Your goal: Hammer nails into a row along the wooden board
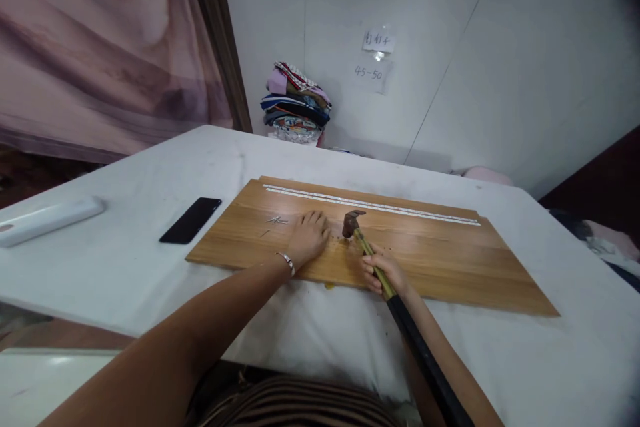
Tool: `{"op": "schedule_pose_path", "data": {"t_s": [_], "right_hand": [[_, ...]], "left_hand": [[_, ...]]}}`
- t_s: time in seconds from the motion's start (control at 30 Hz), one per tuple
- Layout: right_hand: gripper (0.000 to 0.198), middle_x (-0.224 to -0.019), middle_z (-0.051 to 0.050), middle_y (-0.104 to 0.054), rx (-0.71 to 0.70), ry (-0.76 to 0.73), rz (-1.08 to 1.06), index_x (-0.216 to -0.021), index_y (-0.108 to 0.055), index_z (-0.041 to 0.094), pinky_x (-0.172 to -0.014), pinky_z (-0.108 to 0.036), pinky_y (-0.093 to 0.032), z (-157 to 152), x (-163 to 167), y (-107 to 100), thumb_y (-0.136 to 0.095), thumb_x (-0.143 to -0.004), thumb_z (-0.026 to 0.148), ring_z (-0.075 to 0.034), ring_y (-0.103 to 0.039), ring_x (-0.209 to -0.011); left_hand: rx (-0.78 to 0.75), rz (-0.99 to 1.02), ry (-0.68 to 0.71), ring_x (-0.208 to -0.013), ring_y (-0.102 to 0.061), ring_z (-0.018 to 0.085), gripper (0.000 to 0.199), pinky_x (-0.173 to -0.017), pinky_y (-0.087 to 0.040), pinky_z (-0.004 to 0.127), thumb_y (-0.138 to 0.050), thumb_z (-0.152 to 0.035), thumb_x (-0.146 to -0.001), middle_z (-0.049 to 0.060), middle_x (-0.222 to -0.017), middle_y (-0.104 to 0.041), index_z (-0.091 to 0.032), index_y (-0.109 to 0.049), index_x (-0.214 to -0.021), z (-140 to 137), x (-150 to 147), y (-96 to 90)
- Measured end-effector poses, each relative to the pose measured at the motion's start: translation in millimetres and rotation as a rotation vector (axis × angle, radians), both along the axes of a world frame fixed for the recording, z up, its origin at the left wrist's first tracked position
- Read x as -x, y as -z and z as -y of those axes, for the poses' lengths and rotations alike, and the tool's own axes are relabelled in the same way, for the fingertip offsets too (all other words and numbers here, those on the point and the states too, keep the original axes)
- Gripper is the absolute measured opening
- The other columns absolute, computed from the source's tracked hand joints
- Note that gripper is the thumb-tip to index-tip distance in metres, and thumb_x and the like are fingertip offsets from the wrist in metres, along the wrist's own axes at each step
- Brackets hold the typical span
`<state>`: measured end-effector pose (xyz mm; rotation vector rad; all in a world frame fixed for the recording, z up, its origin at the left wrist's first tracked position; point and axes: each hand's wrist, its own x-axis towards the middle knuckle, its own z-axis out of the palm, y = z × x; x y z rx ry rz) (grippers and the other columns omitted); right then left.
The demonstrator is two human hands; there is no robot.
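A claw hammer with a rusty head, a yellowish shaft and a long black grip slants up from the lower right. My right hand is wrapped around its shaft below the head, which is over the middle of a brown wooden board. My left hand lies palm down on the board, left of the hammer head, with its fingers stretched out. Left of that hand rests a small pile of nails. Small dark specks or nail heads show on the wood between my hands.
Two white measuring strips run along the board's far side. On the white table are a black phone and a long white object. Folded clothes are stacked by the wall, near paper notes. A pink curtain hangs left.
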<state>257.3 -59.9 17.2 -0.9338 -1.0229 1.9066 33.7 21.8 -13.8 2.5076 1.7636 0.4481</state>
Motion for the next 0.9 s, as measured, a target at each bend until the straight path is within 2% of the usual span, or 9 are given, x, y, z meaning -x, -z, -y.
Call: {"op": "schedule_pose_path", "data": {"t_s": [0.1, 0.23, 0.5, 0.9], "right_hand": [[0.071, -0.059, 0.015, -0.047, -0.001, -0.002, 0.003, -0.138, -0.046, 0.026, -0.03, -0.018, -0.025, 0.9, 0.8, -2.4, -0.075, -0.074, 0.035, -0.006, -0.035, -0.032], [0.075, -0.058, 0.016, -0.047, -0.002, -0.013, -0.011, -0.141, -0.044, 0.026, -0.03, -0.017, -0.025, -0.2, 2.0, 2.6, -0.075, -0.073, 0.035, -0.006, -0.035, -0.032], [0.067, -0.059, 0.015, -0.048, 0.003, 0.001, -0.014, -0.135, -0.046, 0.025, -0.03, -0.018, -0.026, -0.2, 0.9, 2.4, -0.073, -0.074, 0.034, -0.007, -0.038, -0.032], [0.072, -0.058, 0.016, -0.047, 0.01, -0.004, -0.024, -0.138, -0.045, 0.026, -0.029, -0.018, -0.023, -0.3, 2.0, 2.6, -0.075, -0.073, 0.034, -0.006, -0.035, -0.031]], "left_hand": [[0.01, -0.01, -0.013, -0.142, -0.049, 0.031, 0.037, -0.118, -0.037, 0.048, -0.044, -0.03, -0.103, 0.017, -0.148, -0.06, -0.015, -0.063, -0.131, -1.3, -0.8, 0.3], [-0.01, -0.011, 0.005, -0.138, -0.051, 0.03, 0.034, -0.115, -0.039, 0.047, -0.044, -0.031, -0.104, 0.015, -0.146, -0.062, -0.018, -0.064, -0.127, -1.7, -1.3, 1.2], [-0.016, -0.021, -0.004, -0.138, -0.051, 0.03, 0.032, -0.116, -0.038, 0.047, -0.045, -0.03, -0.103, 0.015, -0.146, -0.062, -0.018, -0.064, -0.125, -1.5, -1.5, 0.8], [0.001, -0.026, 0.003, -0.14, -0.05, 0.03, 0.033, -0.117, -0.038, 0.047, -0.045, -0.031, -0.104, 0.015, -0.148, -0.061, -0.017, -0.062, -0.128, -0.8, -0.3, -0.5]]}}
